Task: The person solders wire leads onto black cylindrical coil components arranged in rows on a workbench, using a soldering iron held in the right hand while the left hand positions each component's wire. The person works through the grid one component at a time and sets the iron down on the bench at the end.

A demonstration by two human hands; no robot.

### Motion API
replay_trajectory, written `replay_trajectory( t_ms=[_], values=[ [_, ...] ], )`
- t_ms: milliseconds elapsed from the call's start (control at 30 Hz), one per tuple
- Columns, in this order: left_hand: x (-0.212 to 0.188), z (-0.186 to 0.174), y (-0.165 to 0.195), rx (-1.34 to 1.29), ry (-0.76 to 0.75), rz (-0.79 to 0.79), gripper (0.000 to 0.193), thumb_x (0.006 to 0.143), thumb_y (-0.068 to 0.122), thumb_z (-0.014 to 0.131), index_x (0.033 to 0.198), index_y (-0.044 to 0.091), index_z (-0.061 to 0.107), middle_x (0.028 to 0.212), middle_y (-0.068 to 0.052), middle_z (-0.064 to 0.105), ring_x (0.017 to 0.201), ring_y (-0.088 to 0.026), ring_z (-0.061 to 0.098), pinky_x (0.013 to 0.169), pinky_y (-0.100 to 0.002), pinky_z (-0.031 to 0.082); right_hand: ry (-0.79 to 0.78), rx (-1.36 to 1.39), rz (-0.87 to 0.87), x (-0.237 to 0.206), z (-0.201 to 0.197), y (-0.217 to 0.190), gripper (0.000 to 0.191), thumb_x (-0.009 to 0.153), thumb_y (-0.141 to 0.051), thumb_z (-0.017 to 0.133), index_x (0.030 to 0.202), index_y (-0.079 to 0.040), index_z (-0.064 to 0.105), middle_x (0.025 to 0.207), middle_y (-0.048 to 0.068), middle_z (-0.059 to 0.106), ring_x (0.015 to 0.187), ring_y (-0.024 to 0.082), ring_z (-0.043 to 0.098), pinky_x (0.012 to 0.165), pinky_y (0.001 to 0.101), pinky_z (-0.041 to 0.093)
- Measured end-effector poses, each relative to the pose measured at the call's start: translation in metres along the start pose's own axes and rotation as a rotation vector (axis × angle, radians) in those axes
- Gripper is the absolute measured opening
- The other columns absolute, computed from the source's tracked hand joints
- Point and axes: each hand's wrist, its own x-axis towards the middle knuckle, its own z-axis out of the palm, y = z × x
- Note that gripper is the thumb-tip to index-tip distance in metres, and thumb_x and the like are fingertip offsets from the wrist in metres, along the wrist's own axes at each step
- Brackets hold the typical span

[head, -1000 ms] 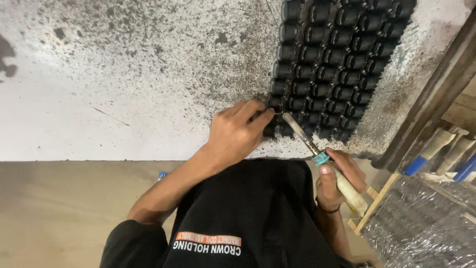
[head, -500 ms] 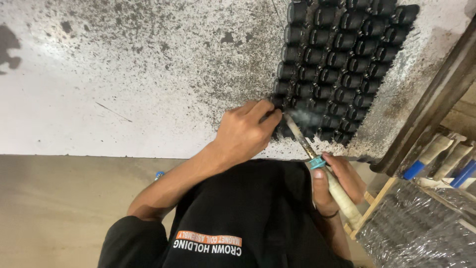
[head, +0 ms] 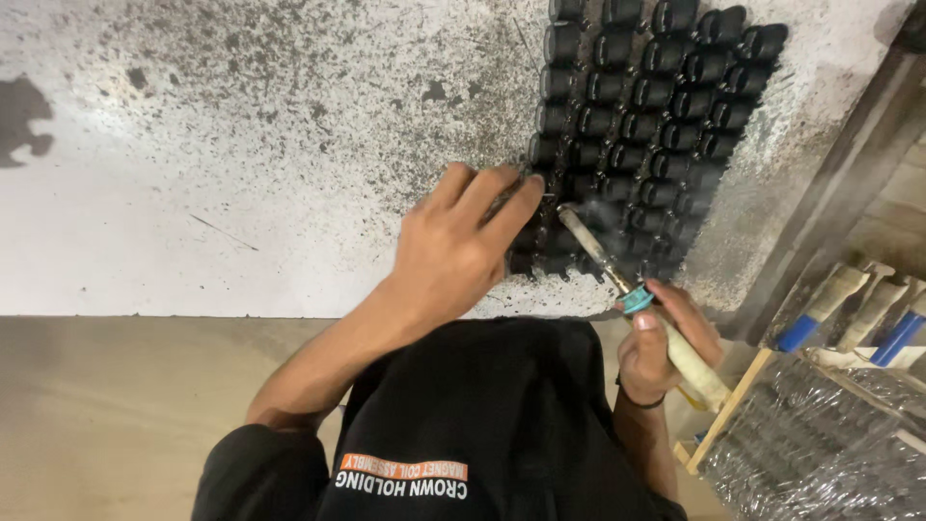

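A worker's left hand [head: 453, 246] reaches forward over a white work surface flecked with black specks [head: 241, 145], its fingers bent and pinching at the near-left corner of a block of small black cylindrical parts set in tight rows [head: 646, 125]; exactly which piece the fingertips grip is hidden under them. Just right of that hand, a soldering iron with a dull metal shaft, a teal collar and a pale cream handle [head: 627, 289] lies on a slant, its long axis running from the right hand up and left to a tip that meets the same near-left corner, a faint wisp of smoke over it. The left hand is the nearer to that contact point, right beside the tip. The right hand [head: 661, 342] is closed around the handle, thumb on the teal collar. The black parts look glossy, rounded and alike, extending up and right, away from both hands. Further right, beyond the right hand, blue-and-cream tool handles [head: 849, 309] rest in a wooden rack above a bundle wrapped in clear plastic [head: 820, 453].
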Motion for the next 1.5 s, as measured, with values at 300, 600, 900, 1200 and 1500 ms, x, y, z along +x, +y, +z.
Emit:
replay_trajectory(
  t_ms=[300,600,900,1200,1500],
  values=[
    [-0.025,0.054,-0.023,-0.038,-0.061,-0.072,0.025,0.081,0.001,0.071,0.105,0.005,0.076,0.099,-0.005,0.065,0.082,-0.022,0.068,0.062,-0.036,0.057,-0.094,-0.190,-0.010,0.017,0.017,-0.011,0.037,0.096,-0.019,0.072,0.114,0.013,0.069,0.095,0.024,0.071,0.074,0.024,0.072,0.067,0.0286,0.057],
    [-0.021,0.060,-0.019,-0.115,-0.122,-0.067,0.025,0.083,0.002,0.070,0.108,0.002,0.072,0.099,-0.009,0.065,0.085,-0.026,0.069,0.065,-0.038,0.058,-0.545,-0.500,-0.111,0.044,0.018,-0.082,0.029,0.097,-0.007,0.072,0.116,0.014,0.067,0.098,0.024,0.071,0.087,0.027,0.075,0.070,0.0299,0.060],
    [0.010,-0.026,0.005,-0.138,0.044,-0.048,0.036,0.081,-0.008,0.067,0.116,0.000,0.069,0.103,-0.006,0.067,0.079,-0.023,0.066,0.061,-0.039,0.057,-0.006,0.095,0.042,0.029,0.011,-0.012,0.033,0.099,-0.012,0.070,0.120,0.012,0.064,0.100,0.024,0.070,0.074,0.026,0.071,0.069,0.0322,0.061],
    [-0.004,0.053,-0.034,-0.015,-0.063,-0.114,0.031,0.082,-0.003,0.068,0.112,0.006,0.075,0.102,-0.007,0.065,0.086,-0.022,0.067,0.060,-0.035,0.057,-0.069,-0.022,-0.034,0.034,0.015,0.009,0.036,0.098,-0.018,0.071,0.118,0.012,0.068,0.093,0.023,0.073,0.069,0.026,0.073,0.064,0.0322,0.059],
    [-0.001,0.060,-0.032,-0.053,-0.091,-0.095,0.029,0.078,0.003,0.071,0.107,0.002,0.074,0.097,-0.010,0.063,0.086,-0.028,0.067,0.063,-0.040,0.058,-0.384,-0.506,-0.135,0.055,0.033,-0.049,0.030,0.097,-0.013,0.072,0.117,0.010,0.070,0.094,0.023,0.073,0.079,0.026,0.075,0.060,0.0279,0.058]
  ],
)
